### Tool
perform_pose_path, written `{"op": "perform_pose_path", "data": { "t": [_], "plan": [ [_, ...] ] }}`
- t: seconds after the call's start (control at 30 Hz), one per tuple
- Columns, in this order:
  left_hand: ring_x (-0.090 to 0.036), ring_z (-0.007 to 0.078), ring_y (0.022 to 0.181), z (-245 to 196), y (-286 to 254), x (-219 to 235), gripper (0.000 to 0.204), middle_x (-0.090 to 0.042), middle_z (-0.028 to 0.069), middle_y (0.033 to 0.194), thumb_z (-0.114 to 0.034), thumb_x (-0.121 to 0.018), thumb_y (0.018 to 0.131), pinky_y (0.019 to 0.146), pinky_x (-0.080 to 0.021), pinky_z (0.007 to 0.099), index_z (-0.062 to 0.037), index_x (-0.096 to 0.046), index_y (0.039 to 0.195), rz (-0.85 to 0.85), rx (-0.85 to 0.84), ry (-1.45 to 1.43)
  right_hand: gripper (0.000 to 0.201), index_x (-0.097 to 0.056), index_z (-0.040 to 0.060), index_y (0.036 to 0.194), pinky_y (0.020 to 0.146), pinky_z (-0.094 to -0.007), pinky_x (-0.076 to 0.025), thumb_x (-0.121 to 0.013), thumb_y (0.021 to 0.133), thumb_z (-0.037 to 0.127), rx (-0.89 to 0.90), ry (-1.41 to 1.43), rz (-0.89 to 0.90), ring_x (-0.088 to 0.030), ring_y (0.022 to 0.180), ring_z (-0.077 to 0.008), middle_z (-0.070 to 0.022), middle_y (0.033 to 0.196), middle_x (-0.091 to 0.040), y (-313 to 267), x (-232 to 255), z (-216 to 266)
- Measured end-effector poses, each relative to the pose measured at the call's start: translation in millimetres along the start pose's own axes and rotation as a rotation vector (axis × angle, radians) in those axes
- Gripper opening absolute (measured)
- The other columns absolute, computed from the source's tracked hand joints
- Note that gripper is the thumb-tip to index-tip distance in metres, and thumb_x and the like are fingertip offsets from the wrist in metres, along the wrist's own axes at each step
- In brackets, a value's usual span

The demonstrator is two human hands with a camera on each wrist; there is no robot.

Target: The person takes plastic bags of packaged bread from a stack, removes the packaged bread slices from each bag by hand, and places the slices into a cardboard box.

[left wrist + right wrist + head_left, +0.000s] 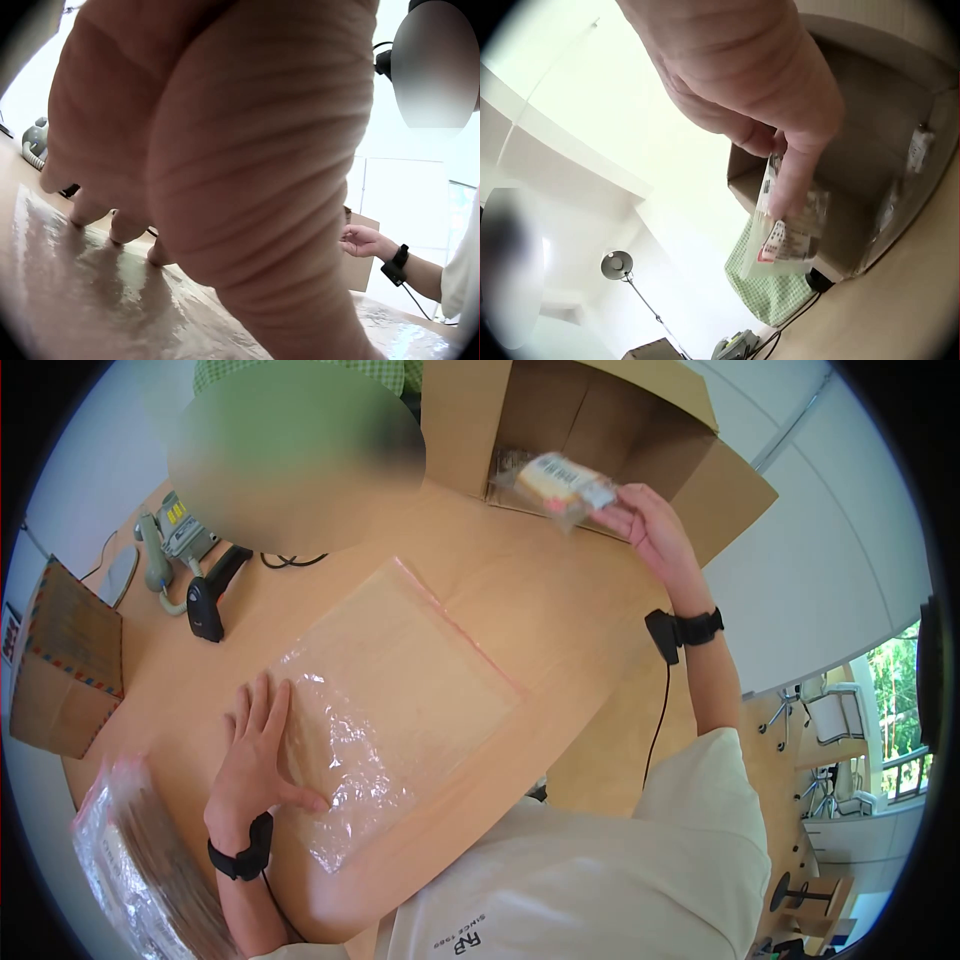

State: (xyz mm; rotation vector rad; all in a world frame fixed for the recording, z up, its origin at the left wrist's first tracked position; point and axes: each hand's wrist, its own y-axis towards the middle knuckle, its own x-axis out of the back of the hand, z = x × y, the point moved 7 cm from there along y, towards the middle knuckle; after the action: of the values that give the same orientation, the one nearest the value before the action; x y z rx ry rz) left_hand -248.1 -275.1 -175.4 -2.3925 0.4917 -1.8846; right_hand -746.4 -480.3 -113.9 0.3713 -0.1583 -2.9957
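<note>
Clear plastic packet with white printed label pinched in right hand, raised in front of open brown cardboard box. Judged light, crinkly, slippery; best held at edge seam. Left hand flat, fingers straight, pressing large transparent zip bag with pink strip on wooden table. Bag judged limp, slick.

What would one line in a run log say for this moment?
left hand: flat on clear zip bag | right hand: holds small labelled packet before open cardboard box | surface: wooden table
</note>
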Motion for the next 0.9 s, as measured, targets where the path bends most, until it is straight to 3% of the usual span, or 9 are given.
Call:
{"op": "perform_pose_path", "data": {
  "t": [0.17,0.4,0.47,0.53,0.67,0.73,0.77,0.83,0.9],
  "plan": [
    [-0.006,0.0514,0.154,4.8,1.3,-4.9,0.16,-0.012,0.0267,0.168,-0.048,-0.098,0.028,0.12,-0.014,0.0659,-0.0048,-0.022,0.161,0.026,0.001,-0.014,0.016,-0.049,-0.0091,0.106,0.105,-0.0425,-0.056,-0.05,0.104,0.007,0.138,0.07,-0.116,-0.064,0.121,-0.036,-0.0265,0.127,-0.059,52.6,17.4,-15.9],
    [-0.004,0.0507,0.154,5.8,0.6,-4.1,0.159,-0.011,0.0269,0.168,-0.049,-0.098,0.03,0.12,-0.013,0.066,-0.0074,-0.021,0.162,0.048,0.004,-0.035,0.021,-0.04,-0.0144,0.119,0.111,-0.0449,-0.052,-0.041,0.104,0.0,0.016,0.126,-0.16,-0.058,0.126,-0.0408,-0.03,0.135,-0.049,135.6,25.9,-63.0],
    [-0.004,0.0501,0.155,6.1,-0.3,-3.3,0.159,-0.01,0.0267,0.168,-0.049,-0.098,0.03,0.12,-0.013,0.0658,-0.0077,-0.02,0.162,0.051,0.014,-0.037,0.024,-0.038,-0.0162,0.123,0.113,-0.0451,-0.051,-0.039,0.104,-0.002,-0.041,0.126,-0.148,-0.058,0.126,-0.0413,-0.0306,0.135,-0.049,143.6,17.6,-75.1],
    [-0.005,0.0495,0.155,5.4,-1.2,-3.5,0.159,-0.011,0.026,0.168,-0.048,-0.099,0.03,0.12,-0.014,0.0657,-0.0086,-0.02,0.162,0.044,0.017,-0.045,0.026,-0.04,-0.0178,0.123,0.115,-0.0447,-0.048,-0.04,0.106,0.002,-0.059,0.289,-0.275,-0.056,0.129,-0.0395,-0.0309,0.134,-0.051,146.8,16.5,-89.1],
    [-0.007,0.0498,0.154,3.8,-3.0,-3.1,0.158,-0.012,0.0255,0.168,-0.046,-0.099,0.031,0.12,-0.016,0.0665,-0.0082,-0.02,0.162,0.022,0.028,-0.032,0.026,-0.042,-0.0159,0.121,0.111,-0.0442,-0.052,-0.04,0.108,0.006,-0.049,0.091,-0.193,-0.061,0.124,-0.0379,-0.0297,0.129,-0.055,138.1,4.9,-94.5],
    [-0.008,0.05,0.154,3.8,-3.6,-2.4,0.157,-0.014,0.0252,0.168,-0.044,-0.1,0.032,0.12,-0.017,0.0669,-0.0067,-0.021,0.162,0.011,0.013,-0.013,0.029,-0.044,-0.0108,0.121,0.093,-0.0391,-0.063,-0.044,0.108,0.015,-0.115,-0.249,-0.135,-0.071,0.102,-0.0319,-0.0221,0.117,-0.062,130.2,1.1,-89.6],
    [-0.008,0.05,0.154,2.9,-3.9,-0.5,0.157,-0.014,0.0252,0.168,-0.044,-0.1,0.032,0.12,-0.017,0.0669,-0.0067,-0.021,0.162,0.009,0.015,-0.017,0.029,-0.044,-0.0108,0.121,0.093,-0.0391,-0.063,-0.044,0.108,0.015,-0.115,-0.251,-0.131,-0.071,0.102,-0.0319,-0.0221,0.117,-0.062,127.2,0.1,-85.1],
    [-0.008,0.05,0.154,0.4,-4.2,1.4,0.156,-0.014,0.0253,0.168,-0.043,-0.1,0.033,0.12,-0.017,0.0664,-0.0051,-0.021,0.161,0.03,0.013,-0.008,0.031,-0.05,-0.0053,0.116,0.061,-0.0318,-0.064,-0.052,0.107,0.024,-0.247,-0.616,-0.147,-0.073,0.073,-0.0214,-0.0126,0.103,-0.067,120.5,5.3,-82.3],
    [-0.008,0.0499,0.154,0.9,-4.1,1.7,0.156,-0.014,0.0253,0.168,-0.043,-0.1,0.033,0.12,-0.018,0.0662,-0.005,-0.021,0.161,0.028,0.01,-0.01,0.034,-0.055,-0.0061,0.111,0.052,-0.0315,-0.059,-0.053,0.106,0.027,-0.249,-0.737,-0.153,-0.07,0.063,-0.0197,-0.0119,0.095,-0.068,130.9,22.0,-91.7]
  ]
}}
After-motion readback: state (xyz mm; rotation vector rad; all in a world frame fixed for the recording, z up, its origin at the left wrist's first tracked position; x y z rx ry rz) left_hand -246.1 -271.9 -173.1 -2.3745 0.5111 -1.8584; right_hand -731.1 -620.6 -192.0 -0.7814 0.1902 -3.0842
